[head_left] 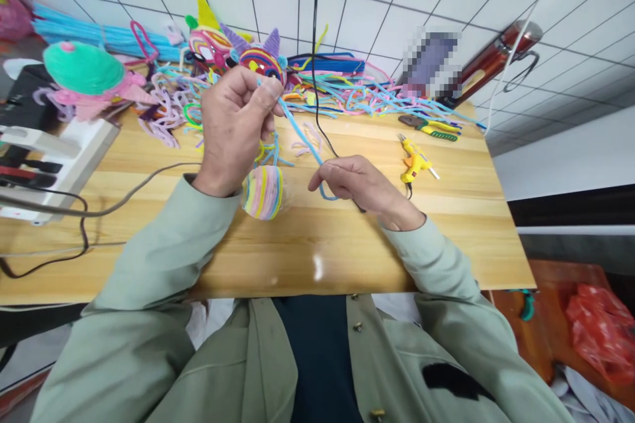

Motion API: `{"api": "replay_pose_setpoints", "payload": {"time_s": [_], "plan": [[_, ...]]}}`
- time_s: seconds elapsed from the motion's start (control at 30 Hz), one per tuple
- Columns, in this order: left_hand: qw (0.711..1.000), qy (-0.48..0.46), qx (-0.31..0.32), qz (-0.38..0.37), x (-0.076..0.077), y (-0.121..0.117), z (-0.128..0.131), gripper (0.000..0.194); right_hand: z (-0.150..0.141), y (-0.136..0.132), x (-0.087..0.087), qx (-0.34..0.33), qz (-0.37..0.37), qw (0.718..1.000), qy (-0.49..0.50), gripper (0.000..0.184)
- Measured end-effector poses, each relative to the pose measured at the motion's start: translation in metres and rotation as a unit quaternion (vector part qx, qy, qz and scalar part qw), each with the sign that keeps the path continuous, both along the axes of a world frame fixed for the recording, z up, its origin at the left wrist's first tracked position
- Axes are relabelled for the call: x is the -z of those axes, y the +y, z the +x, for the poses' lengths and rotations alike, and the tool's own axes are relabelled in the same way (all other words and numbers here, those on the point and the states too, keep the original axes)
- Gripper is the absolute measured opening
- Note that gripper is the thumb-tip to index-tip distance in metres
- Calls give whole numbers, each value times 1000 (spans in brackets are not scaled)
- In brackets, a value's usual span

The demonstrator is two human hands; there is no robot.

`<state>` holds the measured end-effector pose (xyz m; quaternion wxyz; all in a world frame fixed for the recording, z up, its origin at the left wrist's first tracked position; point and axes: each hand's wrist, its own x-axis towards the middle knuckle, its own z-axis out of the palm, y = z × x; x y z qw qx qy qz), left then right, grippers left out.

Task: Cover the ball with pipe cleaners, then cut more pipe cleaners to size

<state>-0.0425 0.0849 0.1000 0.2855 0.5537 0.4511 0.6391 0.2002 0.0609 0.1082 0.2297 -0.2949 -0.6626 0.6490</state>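
Between my two hands a light blue pipe cleaner (303, 134) runs slantwise above the table. My left hand (238, 122) pinches its upper end between thumb and fingers. Lower down, my right hand (354, 186) is closed round the other part, and a bent loop of the stem hangs below its fingers. A ball wrapped in striped pastel pipe cleaners (264, 193), in pink, yellow and blue, sits on the table just below my left hand. Behind that hand stands a colourful horned pipe-cleaner figure (258, 61), partly hidden by it.
Loose pipe cleaners (342, 89) lie heaped along the wall. A yellow glue gun (415, 160) and pliers (431, 127) lie to the right. A turquoise pipe-cleaner turtle (86, 73) and a white power strip (74, 158) are at left. A black cable (316, 26) hangs down centrally.
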Motion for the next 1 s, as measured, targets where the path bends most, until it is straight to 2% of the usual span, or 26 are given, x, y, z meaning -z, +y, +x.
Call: {"api": "replay_pose_setpoints", "payload": {"time_s": [0.07, 0.17, 0.27, 0.33, 0.43, 0.6, 0.7, 0.87, 1.0], "plan": [[993, -72, 74, -51, -4, -3, -1, 42, -2, 1, 5, 12, -26, 999, 37, 45], [964, -130, 189, -132, -12, -12, 0, 39, -3, 1, 10, 28, -45, 997, 63, 45], [946, -129, 240, -173, -19, -20, 3, 42, -4, -1, 12, 36, -51, 995, 71, 45], [945, -125, 246, -178, -21, -23, 5, 46, -5, -1, 13, 45, -58, 994, 80, 45], [949, -109, 242, -169, -21, -26, 8, 41, -7, 0, 17, 58, -65, 992, 91, 46], [968, -49, 204, -136, -20, -29, 12, 34, -10, 0, 21, 52, -69, 992, 95, 46], [969, -24, 186, -160, -20, -29, 11, 35, -9, -1, 19, 43, -59, 994, 79, 46], [949, -19, 219, -227, -20, -25, 2, 41, -1, 0, 10, 19, 25, 1000, 1, 49], [940, -19, 223, -256, -18, -21, -3, 41, 3, 1, 7, 50, 125, 989, -55, 50]]}}
